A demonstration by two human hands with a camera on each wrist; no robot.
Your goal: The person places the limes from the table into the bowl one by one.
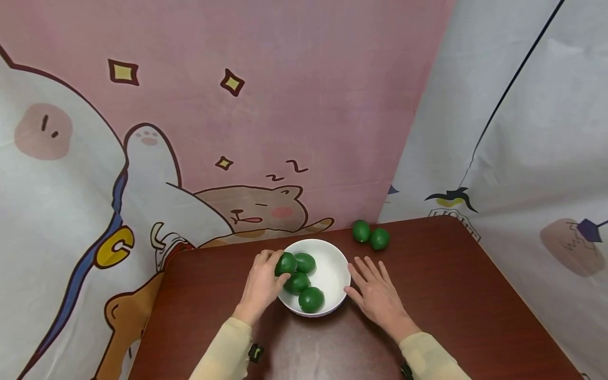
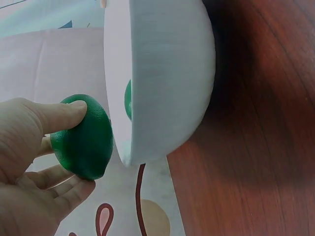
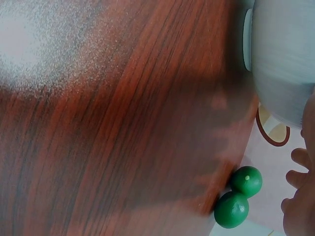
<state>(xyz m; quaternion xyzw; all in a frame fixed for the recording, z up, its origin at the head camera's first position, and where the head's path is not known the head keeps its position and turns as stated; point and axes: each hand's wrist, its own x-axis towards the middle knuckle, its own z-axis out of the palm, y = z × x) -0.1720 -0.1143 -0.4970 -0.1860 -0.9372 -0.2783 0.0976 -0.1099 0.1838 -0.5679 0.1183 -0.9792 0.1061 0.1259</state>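
Observation:
A green lime (image 1: 286, 264) is gripped between the thumb and fingers of my left hand (image 1: 260, 287), at the left rim of a white bowl (image 1: 334, 272). The left wrist view shows this held lime (image 2: 83, 140) just outside the bowl's rim, thumb on one side and fingers on the other. Inside the bowl lie three more limes (image 1: 311, 300), grouped toward its left. My right hand (image 1: 377, 298) is spread beside the bowl's right side, holding nothing. Whether its thumb touches the bowl, I cannot tell.
Two limes (image 1: 370, 236) sit side by side near the back edge of the dark red-brown wooden table (image 1: 451, 295). Behind the table hangs a printed cloth (image 1: 323, 105) with cartoon animals. A pale cloth (image 1: 527, 132) hangs on the right.

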